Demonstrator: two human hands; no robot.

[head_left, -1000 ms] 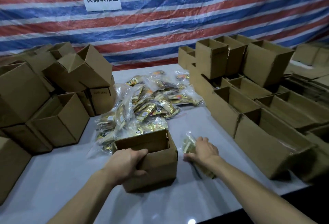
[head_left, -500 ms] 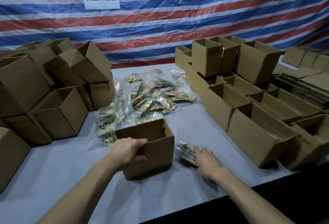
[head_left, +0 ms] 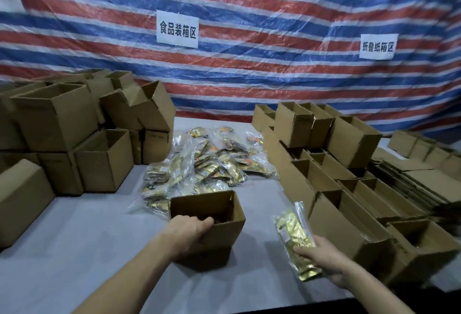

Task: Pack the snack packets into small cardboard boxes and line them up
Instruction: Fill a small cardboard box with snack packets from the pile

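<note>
1. Snack packet (head_left: 293, 234): a clear bag of gold-wrapped pieces. The right hand (head_left: 324, 261) holds it, fingers wrapped round its lower end. Its upper end tilts up and away. It is off the table, just right of the open box and apart from it.
2. Left hand (head_left: 189, 231): grasps the near-left rim of the small cardboard box (head_left: 224, 234). The thumb lies along the top edge. The box stands upright with its mouth open. Its inside is dark, so I cannot tell what it holds.
3. Pile of snack packets (head_left: 209, 164): just beyond the box at mid-table. Its near edge reaches the box's far-left side.
4. Table (head_left: 87, 239): pale grey top under everything.
5. Left side: stacked boxes (head_left: 57, 119), open and piled unevenly, some tilted.
6. Right side: rows of open boxes (head_left: 324, 184) run from near to far, with more stacked at the far end. Flattened cardboard (head_left: 424, 184) lies further right.
7. Far: a red, white and blue striped tarp (head_left: 249, 76) carries two white signs (head_left: 177, 28).
</note>
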